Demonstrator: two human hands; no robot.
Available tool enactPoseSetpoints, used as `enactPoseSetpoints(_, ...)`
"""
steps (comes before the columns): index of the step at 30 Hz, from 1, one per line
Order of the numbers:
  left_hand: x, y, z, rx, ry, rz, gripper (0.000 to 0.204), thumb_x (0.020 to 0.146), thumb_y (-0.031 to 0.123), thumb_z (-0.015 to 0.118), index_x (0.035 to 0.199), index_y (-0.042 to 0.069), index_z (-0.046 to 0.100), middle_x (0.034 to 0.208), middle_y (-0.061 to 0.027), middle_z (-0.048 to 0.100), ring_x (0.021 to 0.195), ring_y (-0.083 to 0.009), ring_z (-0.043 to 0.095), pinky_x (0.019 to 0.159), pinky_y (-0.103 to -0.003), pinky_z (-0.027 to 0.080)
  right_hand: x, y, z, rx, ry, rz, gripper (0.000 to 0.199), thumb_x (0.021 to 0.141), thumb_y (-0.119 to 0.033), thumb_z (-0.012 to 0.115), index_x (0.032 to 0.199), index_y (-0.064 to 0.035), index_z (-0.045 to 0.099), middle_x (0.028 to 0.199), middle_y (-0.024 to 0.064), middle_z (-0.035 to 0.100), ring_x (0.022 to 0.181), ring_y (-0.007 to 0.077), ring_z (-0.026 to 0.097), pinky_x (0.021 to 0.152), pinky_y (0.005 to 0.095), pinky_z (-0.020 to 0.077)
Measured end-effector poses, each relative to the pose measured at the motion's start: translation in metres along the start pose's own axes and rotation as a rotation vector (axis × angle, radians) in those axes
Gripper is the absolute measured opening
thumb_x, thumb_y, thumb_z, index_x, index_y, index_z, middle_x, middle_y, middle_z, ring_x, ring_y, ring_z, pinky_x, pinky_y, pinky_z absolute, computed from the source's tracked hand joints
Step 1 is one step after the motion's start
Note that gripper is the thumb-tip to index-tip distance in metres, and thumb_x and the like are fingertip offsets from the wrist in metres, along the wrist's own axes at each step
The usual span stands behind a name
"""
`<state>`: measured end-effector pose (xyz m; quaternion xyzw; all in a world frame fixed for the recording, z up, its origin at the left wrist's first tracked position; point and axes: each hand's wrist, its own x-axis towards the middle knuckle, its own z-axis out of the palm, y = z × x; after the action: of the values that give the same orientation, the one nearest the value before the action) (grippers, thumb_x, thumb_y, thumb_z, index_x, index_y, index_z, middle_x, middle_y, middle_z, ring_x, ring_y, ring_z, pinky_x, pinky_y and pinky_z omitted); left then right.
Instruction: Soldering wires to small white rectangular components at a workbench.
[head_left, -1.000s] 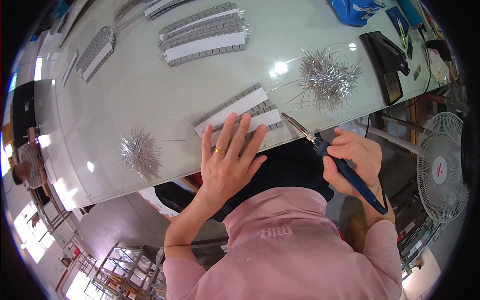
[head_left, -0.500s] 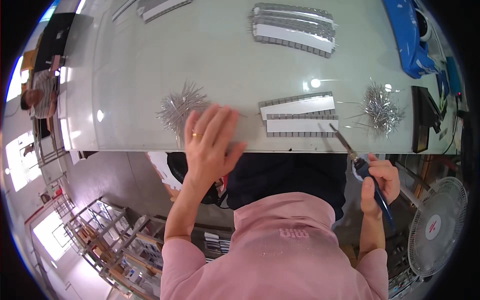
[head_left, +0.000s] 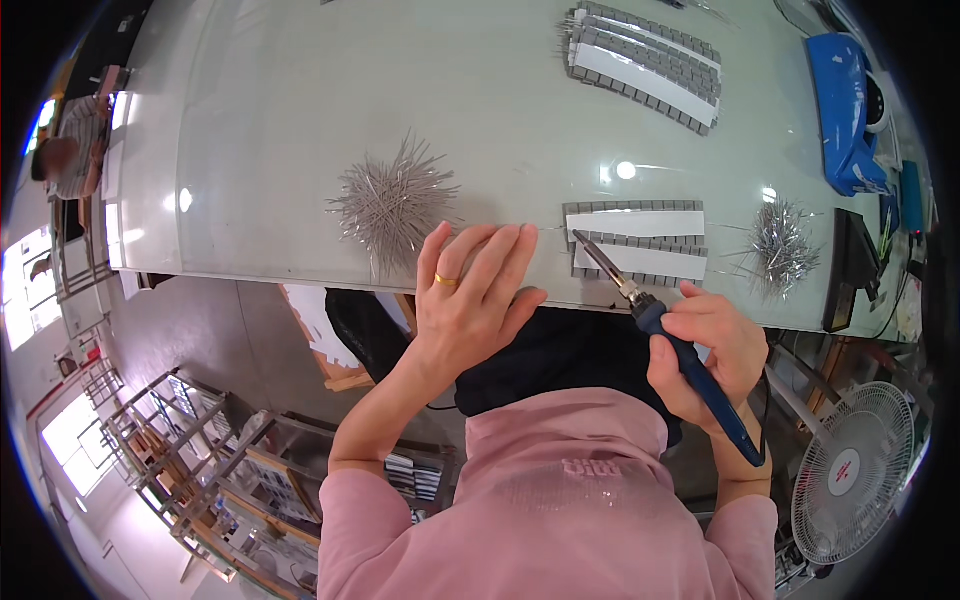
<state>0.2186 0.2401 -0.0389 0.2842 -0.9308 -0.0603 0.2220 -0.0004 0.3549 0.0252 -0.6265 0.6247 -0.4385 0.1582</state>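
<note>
In my right hand (head_left: 710,350) is a soldering iron (head_left: 690,370) with a blue handle. Its tip points up and left, over the left end of two white strips edged with grey square pieces. The upper strip (head_left: 640,222) and the lower strip (head_left: 650,262) lie side by side at the table's front edge. My left hand (head_left: 475,275) rests palm down by that edge, fingers stretched out. A thin wire shows between its fingertips and the strips; whether the fingers press on it I cannot tell. Just beyond this hand lies a pile of thin silvery wires (head_left: 395,200).
A second wire pile (head_left: 783,245) lies right of the strips. Further back is a stack of similar strips (head_left: 645,70). A blue device (head_left: 845,120) and a black stand (head_left: 850,270) are at the right. A fan (head_left: 855,475) stands below the table; a person (head_left: 80,150) is far left.
My right hand has brought the soldering iron up and left, from the strips' right end to their left end. My left hand has moved right, toward the strips. The view has shifted slightly.
</note>
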Motion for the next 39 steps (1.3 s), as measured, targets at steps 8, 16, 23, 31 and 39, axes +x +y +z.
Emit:
enactPoseSetpoints(8,0.001,-0.002,0.000,-0.018,0.006,0.012,0.052,0.077,0.030,0.070,0.124,0.009,0.063,0.121,-0.0028,0.056,0.107,-0.0214,0.054,0.101,-0.046,0.036,0.014,-0.003,0.007,0.006,-0.047,0.006,0.025,0.062,0.000,0.074,0.084,-0.0046,0.063,0.070,0.0084,0.064,0.060,0.0238,0.064,0.075,0.0403,0.0587)
enactPoseSetpoints(16,0.003,-0.003,-0.001,-0.029,-0.011,0.025,0.053,0.075,0.030,0.071,0.123,0.009,0.063,0.122,-0.0036,0.055,0.108,-0.0223,0.054,0.101,-0.047,0.036,0.025,-0.013,0.004,-0.053,-0.110,0.020,0.022,0.061,0.000,0.074,0.080,-0.0047,0.063,0.071,0.0082,0.063,0.058,0.0232,0.063,0.074,0.0404,0.0590)
enactPoseSetpoints(23,-0.010,-0.029,-0.024,0.084,0.093,-0.137,0.046,0.082,0.035,0.068,0.119,0.010,0.065,0.122,-0.0070,0.056,0.113,-0.0258,0.053,0.103,-0.049,0.034,0.023,-0.010,0.006,-0.036,-0.111,0.021,0.022,0.062,0.000,0.074,0.080,-0.0042,0.062,0.070,0.0091,0.061,0.057,0.0239,0.062,0.077,0.0396,0.0579)
enactPoseSetpoints(31,-0.003,-0.044,-0.037,0.147,-0.033,-0.047,0.046,0.082,0.040,0.066,0.120,0.014,0.065,0.125,-0.0065,0.055,0.116,-0.0249,0.051,0.105,-0.051,0.031,-0.016,0.011,-0.009,0.201,0.116,0.089,0.021,0.079,-0.010,0.066,0.095,-0.0004,0.057,0.082,0.0134,0.061,0.077,0.0213,0.060,0.095,0.0496,0.0488)
enactPoseSetpoints(39,-0.033,-0.043,-0.036,0.076,0.023,-0.026,0.048,0.076,0.039,0.071,0.118,0.016,0.066,0.125,-0.0065,0.056,0.118,-0.0272,0.051,0.106,-0.052,0.032,-0.034,0.015,-0.014,0.159,0.108,0.178,0.022,0.079,-0.009,0.065,0.097,-0.0002,0.056,0.083,0.0124,0.060,0.078,0.0199,0.059,0.098,0.0497,0.0465)
